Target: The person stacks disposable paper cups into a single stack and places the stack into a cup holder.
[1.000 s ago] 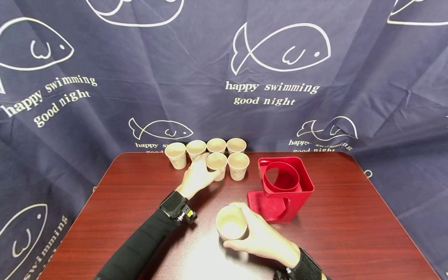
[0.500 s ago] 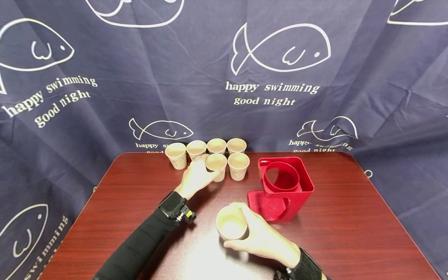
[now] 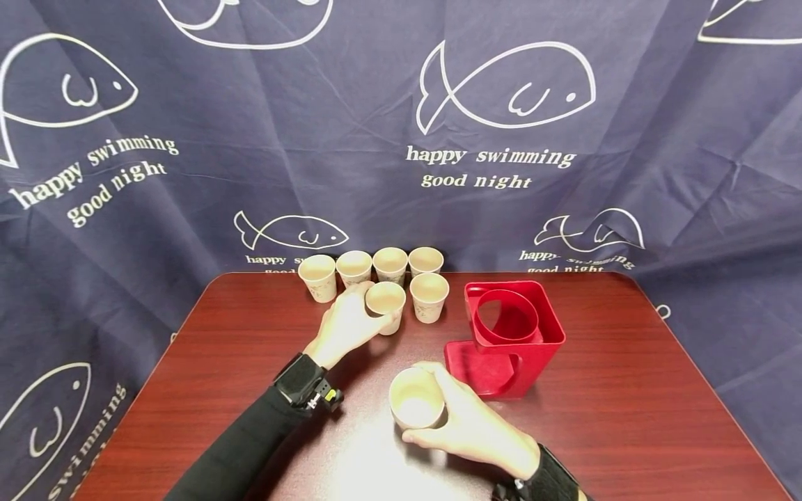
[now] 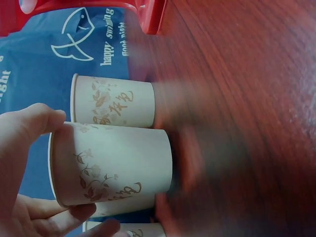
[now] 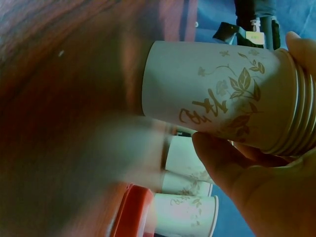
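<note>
Head view, middle of the frame: the person's bare left hand [image 3: 346,321] is gripping a single cream paper cup with a brown floral print [image 3: 385,306], thumb and fingers parting only as far as the cup's width. Left wrist view is showing the thumb [image 4: 42,121] pressing near the rim from above and the fingers [image 4: 69,219] curling in at the lower left; whether the base is touching the table cannot be told.

Toward the lower centre of the head view, the bare right hand [image 3: 466,421] is wrapping around a nested stack of matching cream paper cups [image 3: 416,403]. Right wrist view is revealing several rims lying close together at the frame's right edge, with fingers and thumb spreading around the stack.

Five more upright cream cups are standing above centre: four in a row at the back, namely the leftmost cup [image 3: 319,284], the second cup [image 3: 354,268], the third cup [image 3: 390,263] and the fourth cup [image 3: 426,261], while a front cup [image 3: 429,303] is standing just below the fourth.

Right of centre, a red plastic holder with a round ring [image 3: 529,358] is standing on the reddish-brown wood-grain table [image 3: 626,403]. Behind, a navy cloth with white fish outlines [image 3: 363,153] is hanging.
</note>
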`<state>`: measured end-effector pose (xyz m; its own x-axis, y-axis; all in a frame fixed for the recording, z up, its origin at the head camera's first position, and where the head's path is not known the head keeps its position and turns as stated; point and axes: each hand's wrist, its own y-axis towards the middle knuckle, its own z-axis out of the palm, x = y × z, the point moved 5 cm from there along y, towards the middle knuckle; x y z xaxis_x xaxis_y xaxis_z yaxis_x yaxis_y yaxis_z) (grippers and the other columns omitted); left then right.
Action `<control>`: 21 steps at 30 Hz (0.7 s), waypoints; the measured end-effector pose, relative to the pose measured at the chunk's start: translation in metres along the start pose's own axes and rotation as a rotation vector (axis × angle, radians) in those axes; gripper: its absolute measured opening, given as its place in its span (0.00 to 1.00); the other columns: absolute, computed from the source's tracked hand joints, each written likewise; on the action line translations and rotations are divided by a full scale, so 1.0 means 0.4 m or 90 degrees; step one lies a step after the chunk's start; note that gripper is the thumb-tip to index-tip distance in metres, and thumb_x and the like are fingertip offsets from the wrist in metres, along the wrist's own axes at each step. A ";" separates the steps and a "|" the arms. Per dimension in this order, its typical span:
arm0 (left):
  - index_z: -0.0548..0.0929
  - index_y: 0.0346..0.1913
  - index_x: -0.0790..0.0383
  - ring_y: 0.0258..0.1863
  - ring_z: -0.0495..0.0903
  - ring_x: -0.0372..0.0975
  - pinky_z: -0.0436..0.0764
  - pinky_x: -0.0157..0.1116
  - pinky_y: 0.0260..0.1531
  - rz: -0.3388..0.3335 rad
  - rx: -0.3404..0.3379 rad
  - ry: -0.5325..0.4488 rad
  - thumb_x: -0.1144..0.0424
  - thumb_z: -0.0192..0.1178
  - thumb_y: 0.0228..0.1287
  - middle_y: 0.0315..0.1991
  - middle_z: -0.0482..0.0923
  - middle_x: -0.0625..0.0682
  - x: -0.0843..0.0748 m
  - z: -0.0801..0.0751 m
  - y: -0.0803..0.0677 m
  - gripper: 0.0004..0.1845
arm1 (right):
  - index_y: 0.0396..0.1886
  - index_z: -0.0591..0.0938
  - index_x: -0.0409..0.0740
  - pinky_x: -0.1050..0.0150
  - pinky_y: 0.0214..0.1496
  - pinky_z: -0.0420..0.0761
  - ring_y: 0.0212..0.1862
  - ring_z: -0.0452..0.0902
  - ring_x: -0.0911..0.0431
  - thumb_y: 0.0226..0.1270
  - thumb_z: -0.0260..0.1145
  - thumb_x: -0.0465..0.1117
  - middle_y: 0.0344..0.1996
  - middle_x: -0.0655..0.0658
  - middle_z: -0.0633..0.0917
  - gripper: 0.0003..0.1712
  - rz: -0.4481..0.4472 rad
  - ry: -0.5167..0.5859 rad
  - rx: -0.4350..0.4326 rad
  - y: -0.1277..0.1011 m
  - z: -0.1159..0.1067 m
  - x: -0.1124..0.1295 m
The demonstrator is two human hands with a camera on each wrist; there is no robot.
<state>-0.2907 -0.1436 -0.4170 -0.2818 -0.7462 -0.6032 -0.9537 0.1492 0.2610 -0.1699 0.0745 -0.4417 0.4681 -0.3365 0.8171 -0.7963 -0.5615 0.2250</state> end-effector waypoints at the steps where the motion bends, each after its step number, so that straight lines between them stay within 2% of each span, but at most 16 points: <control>1: 0.82 0.51 0.52 0.40 0.84 0.41 0.82 0.46 0.41 0.004 0.000 -0.001 0.46 0.73 0.55 0.43 0.84 0.46 -0.003 -0.001 -0.003 0.23 | 0.66 0.69 0.63 0.62 0.61 0.81 0.53 0.80 0.64 0.55 0.80 0.61 0.56 0.63 0.80 0.42 -0.001 0.001 0.001 0.000 0.000 0.000; 10: 0.82 0.50 0.48 0.37 0.82 0.37 0.80 0.41 0.38 0.023 -0.015 0.009 0.42 0.75 0.54 0.41 0.82 0.42 -0.035 -0.025 -0.037 0.25 | 0.65 0.70 0.66 0.63 0.61 0.81 0.52 0.80 0.63 0.56 0.79 0.60 0.55 0.63 0.81 0.40 -0.002 0.026 0.013 -0.002 0.004 0.000; 16: 0.81 0.49 0.43 0.35 0.80 0.33 0.81 0.38 0.40 0.048 -0.030 0.000 0.41 0.76 0.52 0.41 0.81 0.37 -0.076 -0.060 -0.065 0.24 | 0.65 0.70 0.65 0.63 0.62 0.80 0.52 0.80 0.63 0.57 0.79 0.59 0.55 0.61 0.81 0.39 -0.010 0.040 0.023 0.001 0.004 0.003; 21: 0.80 0.50 0.37 0.38 0.80 0.30 0.81 0.37 0.41 0.052 -0.032 0.004 0.38 0.75 0.50 0.42 0.79 0.32 -0.114 -0.092 -0.086 0.25 | 0.65 0.70 0.65 0.63 0.61 0.80 0.52 0.80 0.62 0.56 0.80 0.58 0.54 0.61 0.81 0.40 0.006 0.052 0.025 0.002 0.005 -0.002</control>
<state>-0.2413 -0.1384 -0.3707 -0.3580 -0.7368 -0.5735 -0.9210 0.1776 0.3467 -0.1703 0.0730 -0.4433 0.4264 -0.2811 0.8598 -0.7843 -0.5885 0.1965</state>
